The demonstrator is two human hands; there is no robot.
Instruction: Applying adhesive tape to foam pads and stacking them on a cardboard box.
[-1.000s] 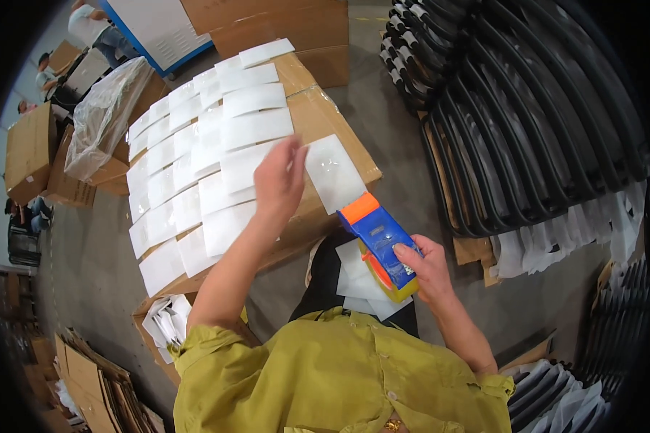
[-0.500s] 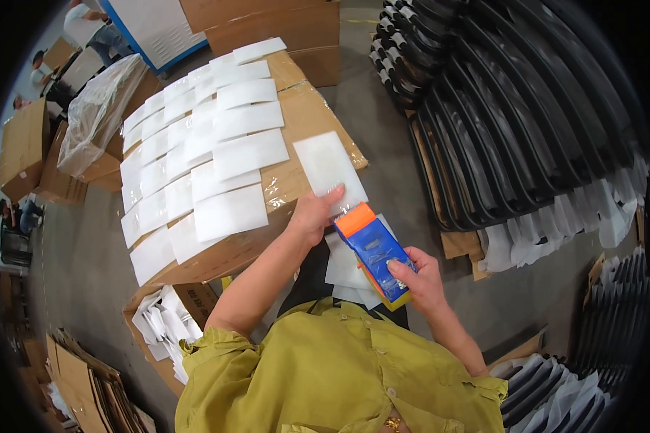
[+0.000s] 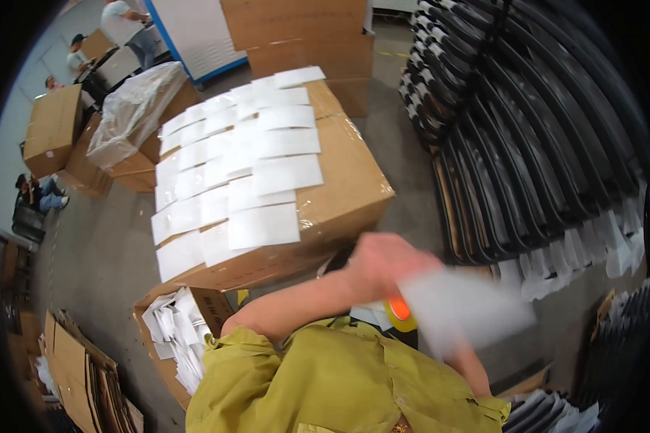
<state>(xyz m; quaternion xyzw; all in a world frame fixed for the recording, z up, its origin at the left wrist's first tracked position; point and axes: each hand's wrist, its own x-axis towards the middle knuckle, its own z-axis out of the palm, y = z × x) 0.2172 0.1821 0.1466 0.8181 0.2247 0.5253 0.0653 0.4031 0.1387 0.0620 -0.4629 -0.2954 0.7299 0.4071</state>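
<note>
Blurred by motion, my left hand (image 3: pixel 393 265) grips a white sheet (image 3: pixel 473 314) by its near-left edge, in front of my body. The sheet looks thin and flat, and its outline is smeared. Under my left hand shows the orange and yellow end of a hand-held tape dispenser (image 3: pixel 400 310); the rest is covered. Behind the sheet my right hand is hidden, and only its forearm (image 3: pixel 471 372) shows below. Several more white sheets (image 3: pixel 263 225) lie in overlapping rows on a large cardboard box (image 3: pixel 347 180) ahead of me. Other white pieces (image 3: pixel 368 315) lie low, near my lap.
An opened carton (image 3: pixel 162 361) of crumpled white pieces stands at lower left, beside flattened cardboard (image 3: pixel 72 375). Racked black curved parts (image 3: pixel 513 144) with white wrapping fill the right. A plastic-covered box (image 3: pixel 141 108) stands far left, with people (image 3: pixel 126 29) beyond it.
My left hand has swung right with the white sheet, away from the big box and across the tape dispenser. The sheet now covers my right hand. The whole view has shifted slightly.
</note>
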